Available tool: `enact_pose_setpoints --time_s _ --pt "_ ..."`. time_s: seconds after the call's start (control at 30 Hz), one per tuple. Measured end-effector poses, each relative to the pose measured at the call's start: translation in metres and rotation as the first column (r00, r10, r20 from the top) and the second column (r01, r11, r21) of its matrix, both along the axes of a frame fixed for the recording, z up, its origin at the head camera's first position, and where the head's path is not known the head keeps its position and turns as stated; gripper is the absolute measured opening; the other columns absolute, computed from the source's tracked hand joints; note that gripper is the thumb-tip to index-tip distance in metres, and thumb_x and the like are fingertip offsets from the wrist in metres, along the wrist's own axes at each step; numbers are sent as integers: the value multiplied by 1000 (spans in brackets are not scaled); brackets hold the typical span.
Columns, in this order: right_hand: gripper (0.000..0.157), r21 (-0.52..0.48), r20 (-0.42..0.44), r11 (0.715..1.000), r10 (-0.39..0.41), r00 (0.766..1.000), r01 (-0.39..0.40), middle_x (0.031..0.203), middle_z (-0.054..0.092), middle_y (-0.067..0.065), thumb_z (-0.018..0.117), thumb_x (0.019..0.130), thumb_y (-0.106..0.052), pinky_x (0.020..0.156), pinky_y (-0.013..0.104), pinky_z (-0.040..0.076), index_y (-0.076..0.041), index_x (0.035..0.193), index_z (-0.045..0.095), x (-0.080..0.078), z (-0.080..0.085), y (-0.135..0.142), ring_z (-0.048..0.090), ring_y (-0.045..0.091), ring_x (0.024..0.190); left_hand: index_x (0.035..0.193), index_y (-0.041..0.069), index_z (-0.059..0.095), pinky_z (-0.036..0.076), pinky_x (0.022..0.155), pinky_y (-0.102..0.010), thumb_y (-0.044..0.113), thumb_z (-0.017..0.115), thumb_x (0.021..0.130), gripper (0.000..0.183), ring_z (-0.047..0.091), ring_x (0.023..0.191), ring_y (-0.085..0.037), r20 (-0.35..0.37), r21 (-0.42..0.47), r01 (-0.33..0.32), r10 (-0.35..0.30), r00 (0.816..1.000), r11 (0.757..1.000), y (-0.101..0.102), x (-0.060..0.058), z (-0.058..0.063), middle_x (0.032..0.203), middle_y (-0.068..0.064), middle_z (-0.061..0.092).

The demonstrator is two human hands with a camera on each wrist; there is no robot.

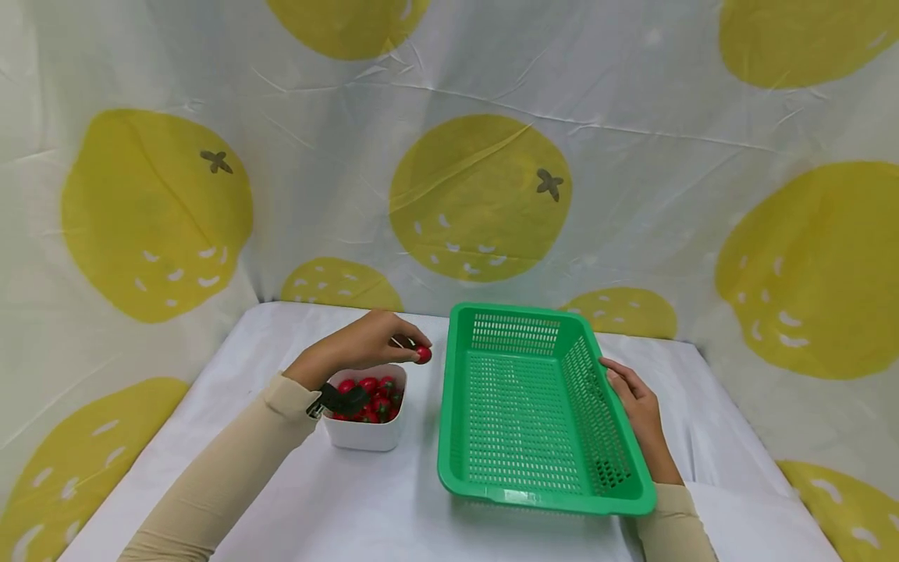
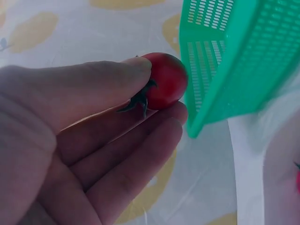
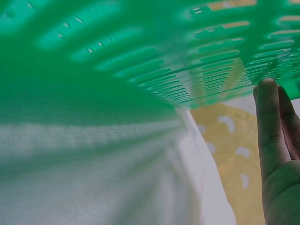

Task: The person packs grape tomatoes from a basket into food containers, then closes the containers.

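Note:
My left hand [image 1: 379, 341] pinches a cherry tomato [image 2: 168, 80] between thumb and fingertips, its green stem leaves toward the palm. In the head view this hand hovers beyond a white square tub [image 1: 361, 435], left of a green slotted basket [image 1: 548, 503]. Several red cherry tomatoes [image 1: 382, 406] lie inside the tub, partly covered by the dark wrist strap. On the basket's right side, my right hand [image 1: 637, 402] holds the rim. The right wrist view shows its fingers [image 3: 269, 122] running up along the outside of the basket. No tomatoes show inside the basket.
A white cloth [image 1: 337, 507] covers the table. Behind and on both sides hangs a pale curtain [image 1: 316, 179] printed with large yellow fruit. The basket's near edge stands above the cloth, with a shadow under it.

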State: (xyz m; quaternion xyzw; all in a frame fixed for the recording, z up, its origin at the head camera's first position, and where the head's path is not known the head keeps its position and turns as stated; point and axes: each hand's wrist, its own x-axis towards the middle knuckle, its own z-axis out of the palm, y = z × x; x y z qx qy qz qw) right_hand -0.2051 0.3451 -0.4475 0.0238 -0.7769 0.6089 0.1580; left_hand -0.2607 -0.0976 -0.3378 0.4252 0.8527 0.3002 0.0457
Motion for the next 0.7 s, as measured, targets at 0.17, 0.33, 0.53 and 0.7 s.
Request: enact_pose_setpoints --time_s 0.17,0.33,0.53,0.7 --pt "44 -25 19 1000 9 1000 -8 109 65 -15 51 101 -28 66 20 51 -3 137 52 0 -3 -1 63 4 86 111 10 72 53 77 -24 15 68 91 22 67 87 -6 -34 -17 -26 26 999 1000 -26 7 -12 102 2 72" --pt "43 -12 10 1000 0 1000 0 108 65 -15 51 101 -27 67 20 51 -3 136 53 0 -4 -2 62 3 86 111 10 73 53 74 -25 17 69 90 22 67 85 -8 -15 -38 -69 69 998 997 -46 12 -26 101 1 72" --pt "42 15 -15 1000 -1 1000 2 112 63 -18 51 101 -26 70 18 50 -3 136 53 -1 -2 -1 61 2 91 109 10 73 52 76 -28 17 70 89 22 65 86 -10 35 -69 -108 110 993 992 -59 16 -39 97 3 72" --pt "42 20 -14 1000 -6 1000 7 110 64 -18 51 101 -26 69 19 50 -3 136 53 -1 0 0 62 2 89 109 7 73 53 76 -28 14 70 88 22 66 88 -12 65 -97 -98 105 992 990 -63 15 -49 95 2 72"
